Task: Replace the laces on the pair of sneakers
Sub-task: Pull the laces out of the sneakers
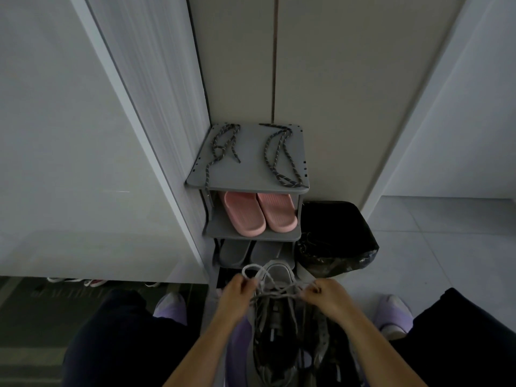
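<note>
Below rack (248, 174) edge, hands (237, 293) (325, 296) pinch lace (268, 283)

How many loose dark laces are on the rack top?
2 dark laces. One lies on the left of the rack top, an end hanging over the front edge; the other on the right. The left hand and right hand hold a pale lace, not counted.

Grey shoe rack (248, 166) at centre, backed by beige panels (335, 79) at 12 o'clock. Pink slippers (259, 213) sit side by side on the second shelf. Grey slippers (251, 251) are on the shelf below, partly hidden. Black bin bag (335, 238) just beside the rack at its 3 o'clock. Pale tile floor (432, 247) at 3 o'clock. White cabinet (69, 135) at 9 o'clock, blurry shoe toes (92, 281) under it. Purple slipper (170, 307) at 7 o'clock, second purple slipper (393, 311) at 4 o'clock.
</note>
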A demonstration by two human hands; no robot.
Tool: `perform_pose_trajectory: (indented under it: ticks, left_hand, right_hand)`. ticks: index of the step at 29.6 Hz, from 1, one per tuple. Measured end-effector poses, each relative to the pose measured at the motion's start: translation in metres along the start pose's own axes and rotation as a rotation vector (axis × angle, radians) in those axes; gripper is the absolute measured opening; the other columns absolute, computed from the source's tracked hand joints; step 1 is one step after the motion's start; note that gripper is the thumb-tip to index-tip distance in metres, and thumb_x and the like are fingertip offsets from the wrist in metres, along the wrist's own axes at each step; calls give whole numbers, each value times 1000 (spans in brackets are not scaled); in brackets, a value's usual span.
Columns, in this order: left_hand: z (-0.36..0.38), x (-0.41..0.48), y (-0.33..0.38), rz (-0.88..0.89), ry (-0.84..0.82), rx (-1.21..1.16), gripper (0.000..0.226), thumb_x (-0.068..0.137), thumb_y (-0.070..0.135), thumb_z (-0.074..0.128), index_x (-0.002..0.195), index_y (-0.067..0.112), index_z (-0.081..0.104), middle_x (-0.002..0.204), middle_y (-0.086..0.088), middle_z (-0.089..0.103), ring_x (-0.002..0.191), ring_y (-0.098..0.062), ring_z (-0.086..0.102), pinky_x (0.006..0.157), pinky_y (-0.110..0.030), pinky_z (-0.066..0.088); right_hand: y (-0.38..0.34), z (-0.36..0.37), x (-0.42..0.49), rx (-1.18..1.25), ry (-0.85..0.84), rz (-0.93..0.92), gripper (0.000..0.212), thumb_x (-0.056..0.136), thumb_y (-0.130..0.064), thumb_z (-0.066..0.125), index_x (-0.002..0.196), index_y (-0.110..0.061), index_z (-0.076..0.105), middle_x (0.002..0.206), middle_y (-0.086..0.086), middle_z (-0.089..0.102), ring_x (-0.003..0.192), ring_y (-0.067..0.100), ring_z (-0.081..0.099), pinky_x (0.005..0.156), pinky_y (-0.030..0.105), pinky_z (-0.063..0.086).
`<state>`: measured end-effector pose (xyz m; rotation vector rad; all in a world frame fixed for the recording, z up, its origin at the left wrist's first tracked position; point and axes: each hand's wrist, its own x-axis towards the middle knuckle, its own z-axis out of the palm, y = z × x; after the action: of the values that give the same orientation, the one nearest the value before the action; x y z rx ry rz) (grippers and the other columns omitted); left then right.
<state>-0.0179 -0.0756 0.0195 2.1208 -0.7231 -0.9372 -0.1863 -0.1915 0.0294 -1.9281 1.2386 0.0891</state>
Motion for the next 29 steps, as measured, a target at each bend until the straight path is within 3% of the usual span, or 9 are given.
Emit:
perform_pose_trajectory:
  ticks: [2, 4, 7, 11, 14, 16, 22, 26, 29]
  left_hand:
    - [21, -2, 2, 59, -62, 50, 19, 94, 23, 48, 79, 12, 50, 87, -9, 60, 82, -19, 55, 70, -25, 34]
    - [28, 1, 0, 87, -42, 100, 16, 95, 19, 45, 81, 11, 48, 94, -16, 60, 91, -28, 57, 75, -31, 39]
    - [10, 4, 0, 96, 53, 71, 29, 94, 17, 46, 66, 16, 42, 79, -12, 54, 78, -30, 56, 69, -35, 41]
    - [-27, 10, -3, 60, 307, -42, 35, 95, 18, 45, 61, 19, 36, 63, 1, 42, 68, -23, 44, 60, -31, 28]
    - [-5, 0, 1, 112, 68, -11, 24, 94, 19, 47, 71, 18, 48, 69, 2, 49, 65, -12, 47, 60, -25, 30]
    - [20, -7, -1, 163, -55, 24, 28, 94, 19, 49, 67, 24, 43, 68, 7, 47, 64, -3, 45, 60, -18, 29]
    - [28, 3, 2, 107, -14, -78, 35, 91, 11, 52, 60, 20, 39, 61, 4, 43, 60, -7, 41, 62, -23, 33]
    - [29, 5, 1, 119, 14, 57, 26, 88, 17, 57, 65, 19, 46, 73, -2, 52, 73, -15, 51, 71, -30, 38]
    - [32, -1, -4, 149, 87, 123, 30, 89, 19, 54, 64, 24, 39, 81, 1, 49, 86, -21, 50, 70, -23, 29]
  right_hand:
    - [-12, 4, -4, -42, 11, -42, 26, 85, -36, 62, 79, -11, 57, 69, -4, 49, 56, 1, 40, 50, 14, 29]
    - [-16, 4, -5, -75, 4, -53, 28, 86, -36, 60, 76, -11, 54, 64, -4, 46, 53, 2, 38, 43, 14, 27]
    - [-6, -1, -5, -39, -53, -13, 32, 85, -30, 63, 60, -17, 47, 58, -5, 45, 52, 5, 41, 47, 15, 31]
    - [10, -10, -4, 50, 1, 18, 26, 80, -22, 62, 70, 2, 57, 66, 5, 50, 63, 15, 47, 58, 28, 33]
    - [-3, -1, -9, 58, 29, -28, 27, 83, -27, 59, 63, -14, 48, 60, -3, 46, 56, 10, 43, 54, 23, 31]
    - [-16, 3, -14, 26, 58, -55, 25, 86, -30, 58, 66, -20, 47, 60, -7, 46, 54, 3, 41, 47, 15, 32]
    - [-21, 7, -20, 96, 190, -75, 28, 86, -25, 60, 62, -25, 46, 63, -7, 49, 56, 0, 43, 52, 8, 38]
    - [-19, 18, -16, 98, 244, -118, 12, 84, -24, 60, 75, -15, 59, 80, 4, 57, 70, 15, 54, 55, 17, 33]
    - [-22, 22, -17, 63, 219, -86, 15, 90, -25, 52, 82, -12, 53, 79, 2, 56, 75, 20, 54, 62, 27, 34]
